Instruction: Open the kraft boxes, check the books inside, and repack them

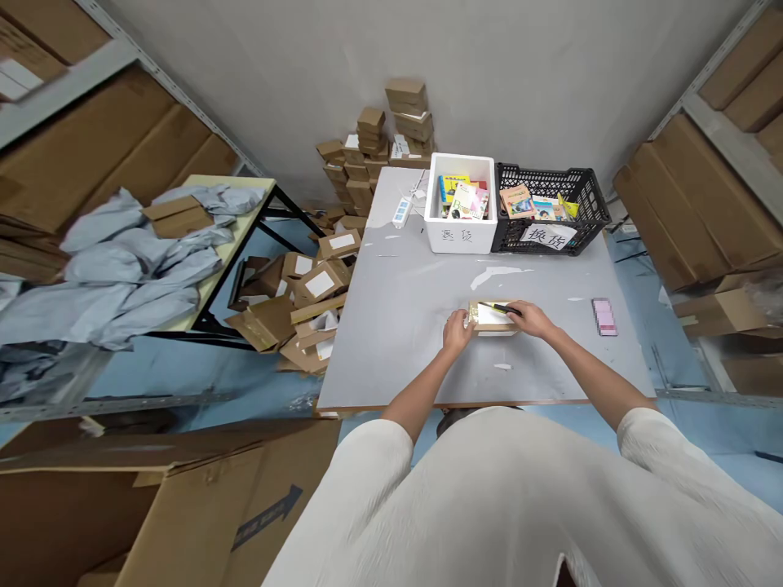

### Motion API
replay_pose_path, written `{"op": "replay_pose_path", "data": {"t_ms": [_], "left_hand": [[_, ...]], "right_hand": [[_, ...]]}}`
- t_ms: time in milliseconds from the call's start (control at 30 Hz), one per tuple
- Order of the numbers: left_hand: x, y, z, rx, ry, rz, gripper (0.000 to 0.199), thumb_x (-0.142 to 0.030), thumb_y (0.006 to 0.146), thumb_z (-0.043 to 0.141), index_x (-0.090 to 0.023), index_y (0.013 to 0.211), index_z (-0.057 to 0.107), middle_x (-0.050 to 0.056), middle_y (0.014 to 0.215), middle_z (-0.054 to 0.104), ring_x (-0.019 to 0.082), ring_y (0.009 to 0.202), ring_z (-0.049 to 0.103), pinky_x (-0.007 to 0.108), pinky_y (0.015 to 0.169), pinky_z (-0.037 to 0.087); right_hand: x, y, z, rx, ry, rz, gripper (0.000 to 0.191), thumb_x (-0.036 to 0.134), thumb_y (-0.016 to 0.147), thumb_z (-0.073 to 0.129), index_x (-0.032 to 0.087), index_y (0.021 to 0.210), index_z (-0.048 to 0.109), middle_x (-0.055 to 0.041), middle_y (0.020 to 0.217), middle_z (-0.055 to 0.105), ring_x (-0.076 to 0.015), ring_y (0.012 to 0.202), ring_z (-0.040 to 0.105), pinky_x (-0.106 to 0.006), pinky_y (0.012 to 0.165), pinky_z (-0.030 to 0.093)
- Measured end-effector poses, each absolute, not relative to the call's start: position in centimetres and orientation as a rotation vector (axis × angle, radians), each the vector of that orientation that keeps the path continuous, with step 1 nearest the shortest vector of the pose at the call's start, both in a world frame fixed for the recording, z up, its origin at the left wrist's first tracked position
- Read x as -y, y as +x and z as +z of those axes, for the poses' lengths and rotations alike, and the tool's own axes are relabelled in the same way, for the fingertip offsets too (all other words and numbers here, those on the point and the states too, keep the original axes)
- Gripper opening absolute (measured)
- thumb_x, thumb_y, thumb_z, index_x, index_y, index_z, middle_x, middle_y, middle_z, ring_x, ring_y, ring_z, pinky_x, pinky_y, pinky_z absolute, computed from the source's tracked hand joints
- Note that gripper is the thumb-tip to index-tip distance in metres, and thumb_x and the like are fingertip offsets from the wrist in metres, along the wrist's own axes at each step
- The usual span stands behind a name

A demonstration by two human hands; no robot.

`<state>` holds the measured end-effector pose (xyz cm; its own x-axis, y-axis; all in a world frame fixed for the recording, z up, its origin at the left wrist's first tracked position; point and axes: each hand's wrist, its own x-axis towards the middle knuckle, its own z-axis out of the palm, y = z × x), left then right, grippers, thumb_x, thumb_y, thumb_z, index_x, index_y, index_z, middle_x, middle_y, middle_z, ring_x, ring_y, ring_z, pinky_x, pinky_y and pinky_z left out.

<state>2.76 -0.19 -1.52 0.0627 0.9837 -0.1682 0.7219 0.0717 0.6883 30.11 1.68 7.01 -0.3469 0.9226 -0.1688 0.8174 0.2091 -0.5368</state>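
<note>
"Where's the small box?"

"Flat on the tabletop, towards the person's side, between the two hands. The left hand has its fingers and thumb closed around the left end. The right hand pinches a yellow and black knife over the top, close to the right end."

"What worries you there?"

"The knife's thin tip points left, roughly towards the other hand. If it skidded off the tape or cardboard, I'd expect those left fingers to be in its path. I can't tell how far the blade is out."

"And if it bit too deep?"

"Then whatever is inside might get scored. Too much push would cause that, and the box looks shut, so nobody can see what lies under the lid."

"Could the box itself move?"

"Possibly. It looks small and probably light, so a sideways pull could turn it if the left grip were loose. The white label on top could be torn too."

"Anything around it at risk?"

"Not much. The white bin and black crate, both holding books, stand side by side beyond it, well apart from the blade. The pink thing lies off to the right; a wide elbow swing might knock it."
</note>
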Motion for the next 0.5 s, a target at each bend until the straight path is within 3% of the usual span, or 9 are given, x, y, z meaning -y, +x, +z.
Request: {"op": "replay_pose_path", "data": {"t_ms": [500], "left_hand": [[-1.1,2.0,-0.4,-1.67,1.855,0.401,0.048,-0.036,0.104,0.066,-0.031,0.151,0.067,0.011,0.13,0.065,0.03,0.126,0.06,0.039,0.107,0.048]], "right_hand": [[-2.6,26.8,9.9,2.797,-1.76,0.575,0.04,0.032,0.11,0.048,0.027,0.14,0.075,-0.0096,0.134,0.074,-0.0258,0.115,0.07,-0.031,0.088,0.05]]}}
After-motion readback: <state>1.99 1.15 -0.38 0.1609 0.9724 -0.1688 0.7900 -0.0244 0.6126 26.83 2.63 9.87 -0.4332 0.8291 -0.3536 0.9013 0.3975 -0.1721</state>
